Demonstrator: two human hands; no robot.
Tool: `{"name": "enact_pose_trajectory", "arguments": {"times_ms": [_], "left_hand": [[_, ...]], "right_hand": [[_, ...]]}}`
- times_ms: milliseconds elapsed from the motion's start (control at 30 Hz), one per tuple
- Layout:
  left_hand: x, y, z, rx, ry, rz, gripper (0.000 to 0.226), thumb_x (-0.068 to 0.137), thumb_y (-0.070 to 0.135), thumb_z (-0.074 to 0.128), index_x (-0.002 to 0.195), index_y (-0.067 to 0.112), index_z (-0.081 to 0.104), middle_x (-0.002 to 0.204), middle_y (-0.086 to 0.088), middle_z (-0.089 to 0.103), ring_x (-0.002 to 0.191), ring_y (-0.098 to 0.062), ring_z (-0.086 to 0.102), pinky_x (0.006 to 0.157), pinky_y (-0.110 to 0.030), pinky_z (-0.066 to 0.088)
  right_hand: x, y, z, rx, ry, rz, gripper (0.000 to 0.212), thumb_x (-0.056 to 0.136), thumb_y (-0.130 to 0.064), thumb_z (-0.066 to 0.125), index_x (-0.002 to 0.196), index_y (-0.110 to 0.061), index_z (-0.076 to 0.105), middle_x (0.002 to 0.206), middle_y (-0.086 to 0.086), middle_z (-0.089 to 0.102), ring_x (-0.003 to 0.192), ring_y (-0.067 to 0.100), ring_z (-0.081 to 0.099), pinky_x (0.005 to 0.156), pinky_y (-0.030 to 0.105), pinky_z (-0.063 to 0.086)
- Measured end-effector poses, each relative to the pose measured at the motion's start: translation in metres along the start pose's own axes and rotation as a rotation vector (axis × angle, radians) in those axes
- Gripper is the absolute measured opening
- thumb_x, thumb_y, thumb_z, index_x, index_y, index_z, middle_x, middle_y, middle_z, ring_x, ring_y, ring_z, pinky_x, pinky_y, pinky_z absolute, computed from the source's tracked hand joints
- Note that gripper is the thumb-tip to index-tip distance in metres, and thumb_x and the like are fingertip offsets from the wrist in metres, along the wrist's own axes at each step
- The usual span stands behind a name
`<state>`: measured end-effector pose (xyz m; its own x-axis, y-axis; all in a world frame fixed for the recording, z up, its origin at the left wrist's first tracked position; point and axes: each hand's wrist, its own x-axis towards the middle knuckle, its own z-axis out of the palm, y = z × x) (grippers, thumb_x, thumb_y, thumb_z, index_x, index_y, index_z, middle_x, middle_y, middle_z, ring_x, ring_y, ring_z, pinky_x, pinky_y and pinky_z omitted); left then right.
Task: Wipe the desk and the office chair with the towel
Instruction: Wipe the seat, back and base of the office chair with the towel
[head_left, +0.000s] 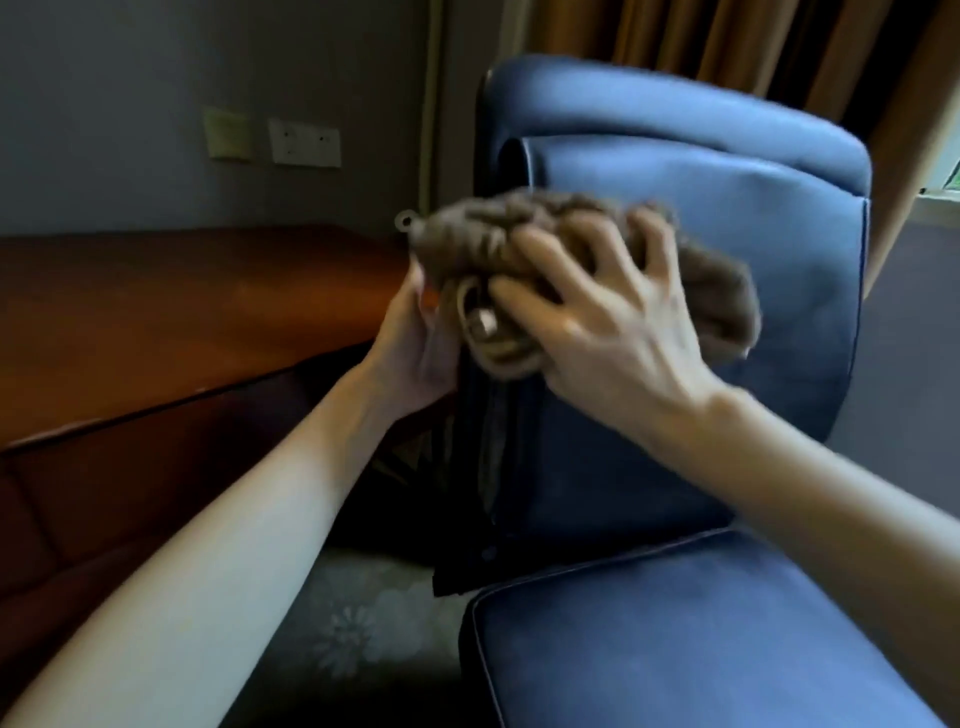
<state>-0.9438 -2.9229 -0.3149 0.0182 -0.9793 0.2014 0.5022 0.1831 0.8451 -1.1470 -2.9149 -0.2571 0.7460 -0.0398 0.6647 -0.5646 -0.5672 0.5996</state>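
Directly behind both grips stands the blue office chair (727, 260), and the wooden bench (182, 312) lies off to the left of the left one. Between them the bunched brown towel (483, 234) sits against the backrest's left edge. The right hand (597, 322) has its grip clamped over the towel with curled fingers, and the left hand (415, 343) is clamped on its left end.

Brown towel (545, 244) — bunched — against the blue office chair (727, 270) backrest.

Left forearm (234, 519) and right forearm (831, 493) bare, uncovered to frame edge. Right grip (597, 332): tendons and veins raised across its back. Left grip (415, 338): slim, blurred, partly hidden.
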Motion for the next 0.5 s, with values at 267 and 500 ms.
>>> {"name": "enact_pose_trajectory", "arguments": {"times_ms": [267,500], "left_hand": [[-0.019,0.005,-0.020,-0.303,-0.319,-0.071,0.090,0.092,0.077,0.042,0.141,0.002,0.058,0.133,-0.028,0.063,0.119,-0.038,0.064,0.100,-0.047,0.052],[-0.021,0.003,-0.024,0.156,-0.184,-0.059,0.099,0.090,0.086,0.026,0.146,0.010,0.055,0.135,-0.016,0.048,0.122,-0.031,0.042,0.120,-0.054,0.023]], "right_hand": [[0.016,-0.054,-0.016,-0.221,-0.355,-0.199,0.044,0.093,-0.023,0.029,0.112,-0.022,0.069,0.121,0.009,0.061,0.119,0.041,0.051,0.100,0.056,0.028],[-0.047,-0.144,0.007,-0.160,-0.738,-0.378,0.042,0.106,-0.023,0.033,0.119,-0.014,0.071,0.119,0.012,0.064,0.116,0.039,0.050,0.101,0.055,0.037]]}}
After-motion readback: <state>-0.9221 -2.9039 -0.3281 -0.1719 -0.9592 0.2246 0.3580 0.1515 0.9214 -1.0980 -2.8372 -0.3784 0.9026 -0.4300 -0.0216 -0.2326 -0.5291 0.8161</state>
